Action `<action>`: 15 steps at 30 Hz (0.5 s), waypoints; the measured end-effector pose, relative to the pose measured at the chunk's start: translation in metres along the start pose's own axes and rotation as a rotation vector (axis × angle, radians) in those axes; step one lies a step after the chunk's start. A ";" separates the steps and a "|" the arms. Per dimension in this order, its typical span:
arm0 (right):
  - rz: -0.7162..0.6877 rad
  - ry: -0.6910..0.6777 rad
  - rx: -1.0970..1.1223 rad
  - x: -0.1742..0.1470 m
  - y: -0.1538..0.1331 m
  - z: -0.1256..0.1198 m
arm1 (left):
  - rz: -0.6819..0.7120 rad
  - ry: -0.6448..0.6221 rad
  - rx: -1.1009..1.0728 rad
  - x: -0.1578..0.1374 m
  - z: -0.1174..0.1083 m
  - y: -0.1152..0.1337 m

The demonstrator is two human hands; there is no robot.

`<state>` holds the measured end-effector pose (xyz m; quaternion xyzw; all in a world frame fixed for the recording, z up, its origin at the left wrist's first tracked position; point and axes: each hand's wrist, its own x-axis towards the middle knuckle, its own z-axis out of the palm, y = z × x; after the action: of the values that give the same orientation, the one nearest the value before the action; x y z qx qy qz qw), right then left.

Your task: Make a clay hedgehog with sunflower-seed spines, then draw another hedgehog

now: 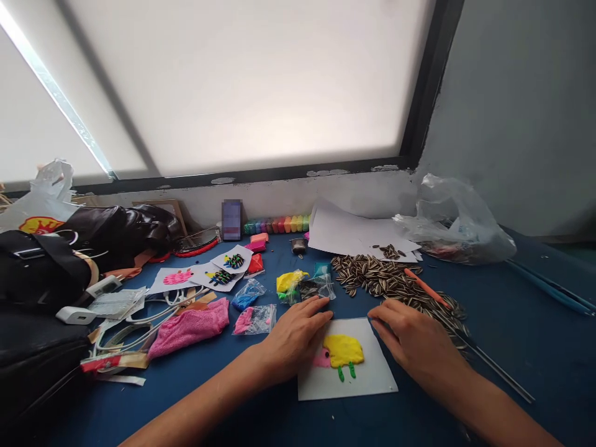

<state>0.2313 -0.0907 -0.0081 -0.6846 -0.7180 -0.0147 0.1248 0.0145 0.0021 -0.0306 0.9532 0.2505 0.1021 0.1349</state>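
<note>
A white card (321,388) lies in front of me with a clay animal on it. Its yellow clay body (345,351) joins a pink clay head (321,358) with a dark eye, and two green clay legs (351,370) hang below. My left hand (298,335) rests over the card's upper left, fingers stretched out to the right, partly covering the pink head. At the card's upper right corner is my right hand (403,332), its fingers bent and bunched together. Whatever lies between those fingertips is hidden.
Striped sunflower seeds (372,276) are heaped behind my right hand, with an orange-handled tool (426,288) on them. Bagged clay (291,282), finished clay cards (218,276) and a pink cloth (190,327) lie leftward. Paper sheets (354,233) and a plastic bag (459,223) stand behind.
</note>
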 end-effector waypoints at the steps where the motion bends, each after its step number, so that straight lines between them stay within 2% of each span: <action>1: 0.005 -0.012 -0.016 0.004 0.000 -0.004 | 0.011 0.000 -0.008 -0.001 0.001 -0.002; 6: 0.015 -0.020 -0.064 0.033 -0.003 -0.013 | 0.078 0.004 -0.027 -0.006 0.007 -0.009; 11: 0.003 0.003 -0.078 0.056 0.000 0.006 | 0.089 0.006 -0.037 -0.007 0.008 -0.009; 15: -0.023 0.016 -0.067 0.060 0.005 0.021 | 0.085 -0.003 -0.032 -0.006 0.009 -0.009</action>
<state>0.2314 -0.0281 -0.0169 -0.6799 -0.7240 -0.0457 0.1071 0.0081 0.0046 -0.0429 0.9609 0.2076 0.1102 0.1463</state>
